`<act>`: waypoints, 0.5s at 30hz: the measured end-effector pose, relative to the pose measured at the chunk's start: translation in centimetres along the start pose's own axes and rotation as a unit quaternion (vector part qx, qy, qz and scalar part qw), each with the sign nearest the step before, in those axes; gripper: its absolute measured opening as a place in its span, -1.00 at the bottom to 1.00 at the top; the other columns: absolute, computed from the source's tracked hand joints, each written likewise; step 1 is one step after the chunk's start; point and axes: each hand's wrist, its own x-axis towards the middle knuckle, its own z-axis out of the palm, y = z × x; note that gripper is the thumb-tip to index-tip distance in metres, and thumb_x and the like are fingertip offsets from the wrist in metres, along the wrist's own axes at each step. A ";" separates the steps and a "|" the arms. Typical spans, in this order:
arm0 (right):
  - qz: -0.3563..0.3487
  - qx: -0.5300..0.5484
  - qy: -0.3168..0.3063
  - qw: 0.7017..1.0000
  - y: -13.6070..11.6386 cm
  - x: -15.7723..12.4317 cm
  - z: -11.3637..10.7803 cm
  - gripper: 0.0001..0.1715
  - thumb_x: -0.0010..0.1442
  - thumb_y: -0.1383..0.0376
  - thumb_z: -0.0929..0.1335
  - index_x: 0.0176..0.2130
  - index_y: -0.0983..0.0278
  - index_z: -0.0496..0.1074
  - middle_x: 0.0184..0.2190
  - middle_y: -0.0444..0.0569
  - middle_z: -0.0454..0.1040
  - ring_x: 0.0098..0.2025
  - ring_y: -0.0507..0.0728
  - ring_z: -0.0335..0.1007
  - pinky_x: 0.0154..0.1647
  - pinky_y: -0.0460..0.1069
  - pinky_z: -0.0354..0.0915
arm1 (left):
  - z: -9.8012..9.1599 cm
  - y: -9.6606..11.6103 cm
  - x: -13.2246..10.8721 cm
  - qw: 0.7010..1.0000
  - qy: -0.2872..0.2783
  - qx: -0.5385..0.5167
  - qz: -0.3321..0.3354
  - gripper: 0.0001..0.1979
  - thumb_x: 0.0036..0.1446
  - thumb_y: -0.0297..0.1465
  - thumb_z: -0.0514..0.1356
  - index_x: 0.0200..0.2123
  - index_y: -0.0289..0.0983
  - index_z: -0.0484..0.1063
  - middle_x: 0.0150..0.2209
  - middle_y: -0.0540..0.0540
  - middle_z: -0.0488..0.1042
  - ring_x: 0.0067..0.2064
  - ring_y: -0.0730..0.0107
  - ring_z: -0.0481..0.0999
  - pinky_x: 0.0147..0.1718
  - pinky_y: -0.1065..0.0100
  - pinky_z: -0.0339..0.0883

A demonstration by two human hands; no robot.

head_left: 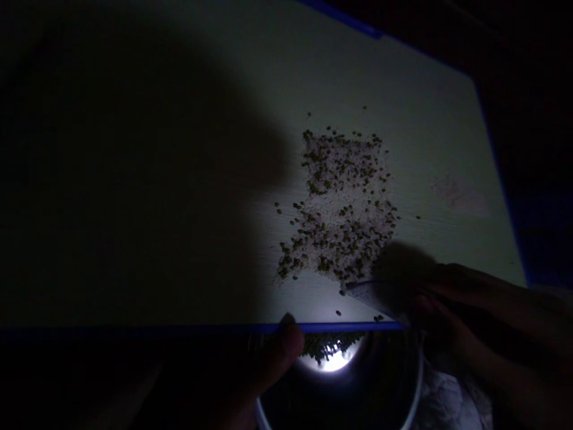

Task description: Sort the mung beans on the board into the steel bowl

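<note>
table (pixel 394 77): pale top, blue edging, mostly in deep shadow on the left
pink smudge (pixel 461 196): faint, on the table's right part
cloth (pixel 452 403): pale, crumpled, below the table's near edge

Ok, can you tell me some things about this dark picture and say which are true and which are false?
1. A mix of white grains and green beans lies spread on the table. True.
2. The table edge is red. False: it is blue.
3. A metal bowl sits below the table's near edge. True.
4. The bowl holds nothing. False: some green beans lie inside.
5. The left hand grips the bowl's rim. True.
6. The right hand is far from the pile. False: it is beside it.
</note>
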 end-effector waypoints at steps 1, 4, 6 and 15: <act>-0.008 0.007 0.010 1.000 0.0 0.2 0.2 -0.77 0.39 0.21 0.52 0.02 -0.04 0.73 -0.11 -0.18 0.82 -0.23 0.20 0.82 -0.39 -0.05 0.70 | 0.2 0.1 -0.1 0.999 0.023 -0.004 -0.027 0.13 -0.18 -0.15 0.73 0.40 0.44 0.27 0.48 0.42 0.44 0.43 0.31 0.57 0.11 0.61 0.56; -0.036 0.025 -0.002 0.999 0.0 0.9 0.7 -0.67 0.37 0.25 0.54 0.09 -0.08 0.70 -0.12 -0.19 0.82 -0.21 0.22 0.82 -0.28 -0.01 0.75 | -0.5 0.2 -0.1 0.999 -0.005 0.004 -0.050 -0.20 -0.07 -0.17 0.66 0.26 0.25 0.56 0.48 0.38 0.45 0.47 0.12 0.53 0.17 0.48 0.57; -0.060 0.027 -0.027 0.997 0.1 1.1 0.7 -0.61 0.37 0.28 0.53 0.13 -0.08 0.70 -0.12 -0.16 0.82 -0.21 0.21 0.82 -0.25 -0.02 0.75 | -0.8 0.5 0.3 0.995 -0.076 0.050 -0.031 -0.39 0.21 -0.12 0.51 0.32 0.15 0.55 0.48 0.19 0.49 0.53 0.07 0.45 0.34 0.29 0.52; -0.125 0.020 -0.062 0.990 0.8 -0.6 0.0 -0.60 0.40 0.25 0.47 0.18 -0.02 0.70 -0.03 -0.03 0.80 -0.09 0.23 0.83 -0.16 -0.02 0.75 | -0.8 0.9 2.2 0.975 -0.209 0.058 0.051 -0.24 0.05 0.00 0.59 0.33 0.16 0.56 0.32 0.04 0.65 0.60 -0.25 0.29 0.54 -0.23 0.35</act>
